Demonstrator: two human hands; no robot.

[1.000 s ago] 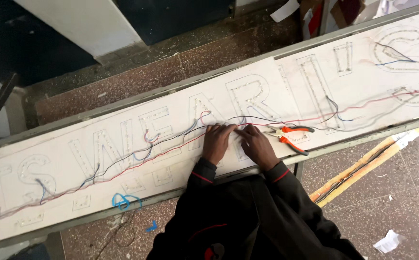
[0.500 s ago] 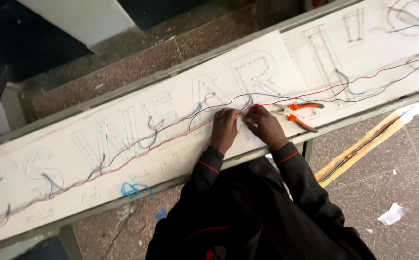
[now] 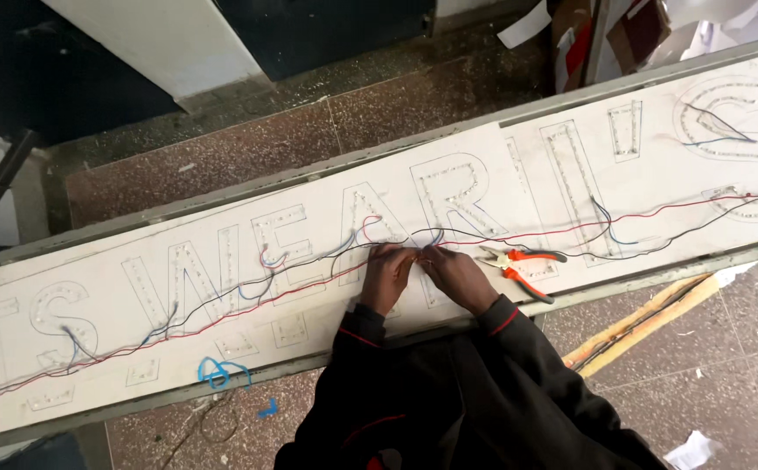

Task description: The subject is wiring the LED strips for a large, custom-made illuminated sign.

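Far left on the white sign panel (image 3: 222, 326): red, black and blue wires (image 3: 248, 300) trailing across the letter outlines. Blue wire scrap (image 3: 218, 372) at the near edge. Mid-panel: left hand (image 3: 386, 277) pinching the wires, fingertips down on the strands. Right hand (image 3: 457, 278) just beside, also pinching them, fingertips of both meeting at one spot. Just right: orange-handled pliers (image 3: 522, 265) lying flat on the panel, untouched. Further right: wires running on over more letters.

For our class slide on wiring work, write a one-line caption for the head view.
Both hands, left hand and right hand, pinch thin wires over a long white sign panel, orange-handled pliers lying beside them.
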